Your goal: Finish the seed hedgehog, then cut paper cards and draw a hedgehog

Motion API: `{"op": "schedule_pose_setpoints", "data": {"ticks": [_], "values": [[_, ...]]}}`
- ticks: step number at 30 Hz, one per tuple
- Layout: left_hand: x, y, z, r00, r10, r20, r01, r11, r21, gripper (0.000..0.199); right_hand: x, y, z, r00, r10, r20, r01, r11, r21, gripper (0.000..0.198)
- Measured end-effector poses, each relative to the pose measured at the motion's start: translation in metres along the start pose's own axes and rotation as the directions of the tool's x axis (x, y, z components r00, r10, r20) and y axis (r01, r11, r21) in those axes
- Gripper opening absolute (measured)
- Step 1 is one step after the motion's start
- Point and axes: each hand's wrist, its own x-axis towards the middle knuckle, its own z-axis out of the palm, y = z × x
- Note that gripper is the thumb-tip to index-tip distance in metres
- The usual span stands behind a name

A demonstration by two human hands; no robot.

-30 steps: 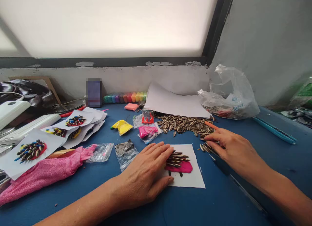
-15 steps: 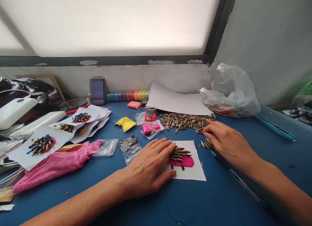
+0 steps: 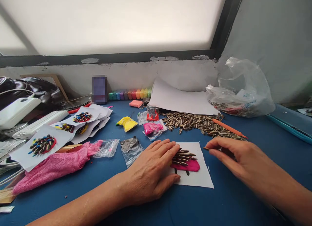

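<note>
My left hand (image 3: 154,169) lies flat with its fingers stretched out over the left part of a small white paper (image 3: 203,179). On that paper is a flattened piece of bright pink clay (image 3: 193,166), with rows of striped sunflower seeds (image 3: 184,157) sticking out of it and two dark seeds below. Part of the clay is hidden under my left fingers. Just right of the paper, my right hand (image 3: 243,162) pinches one sunflower seed (image 3: 206,148) between thumb and forefinger. Behind it spreads a pile of loose sunflower seeds (image 3: 190,121), an orange pen (image 3: 229,128) lying across it.
Clay packets, yellow (image 3: 127,124), pink (image 3: 153,127) and black (image 3: 131,146), lie beyond my left hand. Finished seed pictures (image 3: 42,146) and a pink cloth (image 3: 58,162) are at left. White sheets (image 3: 182,99) and a plastic bag (image 3: 248,96) stand at the back.
My right hand has moved back from the seed pile toward the paper, now with a seed in its fingertips. The orange pen has come into view. My left hand stays on the paper.
</note>
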Motion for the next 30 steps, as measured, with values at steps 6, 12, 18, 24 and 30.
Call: {"op": "schedule_pose_setpoints", "data": {"ticks": [6, 12, 18, 24, 30], "values": [[-0.001, 0.001, -0.001, 1.0, -0.001, 0.01, 0.001, 1.0, -0.001, 0.063, -0.001, 0.003, -0.003, 0.994, 0.112, 0.001, -0.112, 0.993, 0.028, 0.026], [-0.001, 0.001, 0.0, 1.0, -0.006, 0.023, 0.006, 1.0, 0.007, 0.064, -0.008, -0.01, 0.007, 0.989, 0.089, 0.118, -0.108, 0.98, 0.166, 0.024], [0.001, 0.002, -0.001, 1.0, -0.01, 0.007, 0.01, 1.0, -0.018, 0.064, -0.009, -0.017, 0.012, 0.992, -0.024, 0.123, 0.01, 0.994, 0.113, 0.019], [0.0, 0.0, 0.001, 1.0, -0.002, -0.006, 0.001, 0.999, -0.041, 0.065, -0.008, -0.024, 0.014, 0.989, -0.124, 0.082, 0.115, 0.988, 0.106, 0.019], [0.001, 0.001, -0.001, 1.0, -0.004, 0.0, 0.004, 0.999, -0.044, 0.064, -0.009, -0.025, 0.017, 0.991, -0.122, 0.063, 0.114, 0.987, 0.114, 0.019]]}}
